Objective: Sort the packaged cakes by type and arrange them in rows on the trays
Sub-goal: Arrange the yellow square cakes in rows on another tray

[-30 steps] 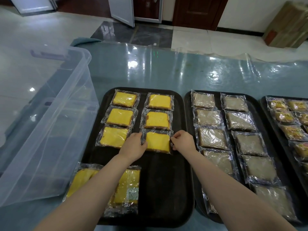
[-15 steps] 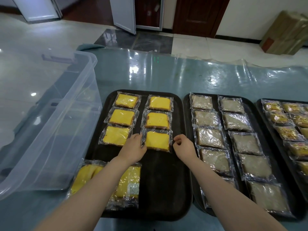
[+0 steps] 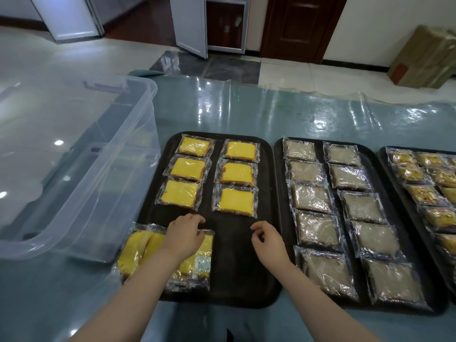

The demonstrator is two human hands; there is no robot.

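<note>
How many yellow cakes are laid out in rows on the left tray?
6 on the left tray: left column far, middle, near; right column far, middle, near. More packs lie unsorted in the near pile, partly hidden by the left hand.

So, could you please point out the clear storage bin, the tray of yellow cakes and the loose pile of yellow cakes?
clear storage bin (image 3: 148, 99): head view, far right rim.
yellow-cake tray (image 3: 237, 262): head view, bare floor.
loose pile (image 3: 133, 253): head view, leftmost cake.
</note>
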